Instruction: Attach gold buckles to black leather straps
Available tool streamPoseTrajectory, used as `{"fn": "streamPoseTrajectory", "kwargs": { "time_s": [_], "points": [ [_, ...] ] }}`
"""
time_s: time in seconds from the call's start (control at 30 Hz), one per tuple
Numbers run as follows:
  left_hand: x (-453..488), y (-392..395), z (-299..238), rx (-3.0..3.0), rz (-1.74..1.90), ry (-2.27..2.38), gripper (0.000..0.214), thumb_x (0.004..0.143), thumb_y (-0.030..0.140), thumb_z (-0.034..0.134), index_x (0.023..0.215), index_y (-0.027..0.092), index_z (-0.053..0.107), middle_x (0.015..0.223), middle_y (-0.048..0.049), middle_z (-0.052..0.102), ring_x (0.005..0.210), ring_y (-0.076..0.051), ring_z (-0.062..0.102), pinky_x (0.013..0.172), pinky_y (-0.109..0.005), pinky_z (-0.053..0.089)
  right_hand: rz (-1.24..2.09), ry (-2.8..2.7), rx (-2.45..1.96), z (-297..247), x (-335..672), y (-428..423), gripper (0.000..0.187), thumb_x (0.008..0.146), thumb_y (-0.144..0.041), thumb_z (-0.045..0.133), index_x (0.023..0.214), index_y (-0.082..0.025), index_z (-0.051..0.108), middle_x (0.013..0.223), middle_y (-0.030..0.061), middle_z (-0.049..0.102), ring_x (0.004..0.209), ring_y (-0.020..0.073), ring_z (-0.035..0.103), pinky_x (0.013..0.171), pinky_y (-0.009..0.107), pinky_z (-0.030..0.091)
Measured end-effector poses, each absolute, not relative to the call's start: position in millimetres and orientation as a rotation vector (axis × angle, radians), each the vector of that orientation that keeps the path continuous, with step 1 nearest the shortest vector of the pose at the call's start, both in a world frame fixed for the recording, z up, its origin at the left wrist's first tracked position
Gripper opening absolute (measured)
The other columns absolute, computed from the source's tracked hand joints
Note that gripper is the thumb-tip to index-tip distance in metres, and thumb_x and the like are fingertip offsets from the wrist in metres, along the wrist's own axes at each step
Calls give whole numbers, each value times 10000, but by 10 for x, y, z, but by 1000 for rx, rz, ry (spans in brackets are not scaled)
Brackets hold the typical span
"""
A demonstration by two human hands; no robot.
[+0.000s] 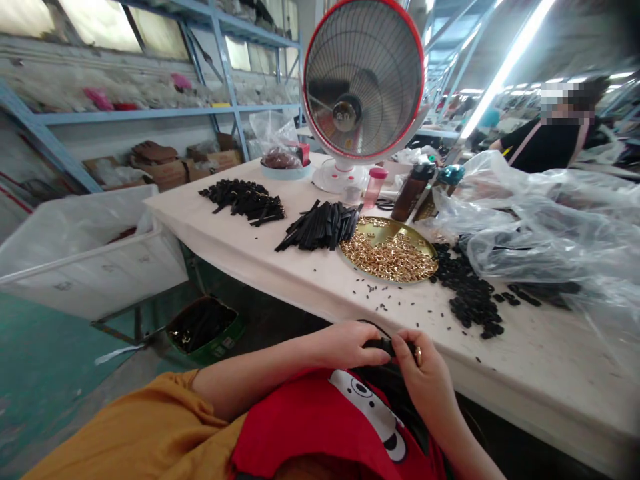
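Note:
Both my hands are together over my lap, just in front of the table edge. My left hand (345, 345) is closed on one end of a short black strap (384, 345). The fingers of my right hand (425, 370) pinch its other end, where a small gold buckle (419, 355) shows. A thin black loop rises above the hands. Beyond them on the table (305, 287) stands a round gold tray (383, 229) with many gold buckles. A pile of black strips (325, 225) lies left of it, and small black pieces (473, 290) lie to the right.
A red-rimmed fan (363, 80) stands at the back beside a pink bottle (375, 190) and a dark bottle (413, 191). Finished-looking black straps (243, 200) lie left; plastic bags (540, 227) cover the right. A white bin (95, 273) and green box (223, 347) flank the table. Another person (550, 140) is behind.

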State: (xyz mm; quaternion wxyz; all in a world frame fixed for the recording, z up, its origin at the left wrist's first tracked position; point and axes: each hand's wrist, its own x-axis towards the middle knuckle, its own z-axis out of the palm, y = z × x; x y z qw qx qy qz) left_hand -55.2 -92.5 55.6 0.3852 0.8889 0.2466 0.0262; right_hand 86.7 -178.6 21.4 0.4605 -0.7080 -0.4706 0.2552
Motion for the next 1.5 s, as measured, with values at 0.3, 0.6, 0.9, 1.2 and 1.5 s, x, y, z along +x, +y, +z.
{"fn": "streamPoseTrajectory", "kwargs": {
  "time_s": [0.3,0.6,0.9,1.2,1.5],
  "points": [
    [-519,-991,446,2535,146,865,351,789,411,377,878,143,584,817,-104,647,709,-231,597,559,-266,385,996,-1190,-1616,160,925,-1755,301,778,-463,496,929,-202,490,496,-53,470,467,144,451,463,265,363],
    [-507,-963,335,2347,175,882,282,774,301,382,886,118,565,842,-109,630,720,-207,574,594,-263,395,719,-1158,-1774,85,861,-1654,246,742,-410,540,867,-198,521,606,-1,563,572,181,528,544,308,401],
    [-578,-716,412,1908,31,660,246,727,301,437,799,123,590,635,15,511,566,-98,429,519,-193,323,1345,-639,-1371,224,864,-1617,316,653,-401,688,825,-198,519,495,-87,379,395,61,298,390,214,270],
    [-583,-527,260,1480,-7,658,149,728,269,490,760,133,543,661,40,457,607,-73,418,549,-169,326,1349,-744,-1518,142,904,-1420,310,670,-441,650,810,-204,509,463,-83,407,396,73,342,400,221,280],
    [-512,-367,199,1444,-102,747,176,731,289,474,736,127,544,599,47,409,546,-69,376,508,-180,301,1393,-696,-1575,48,929,-1267,295,697,-461,616,802,-214,493,436,-91,388,380,77,342,383,217,272]
  ]
}}
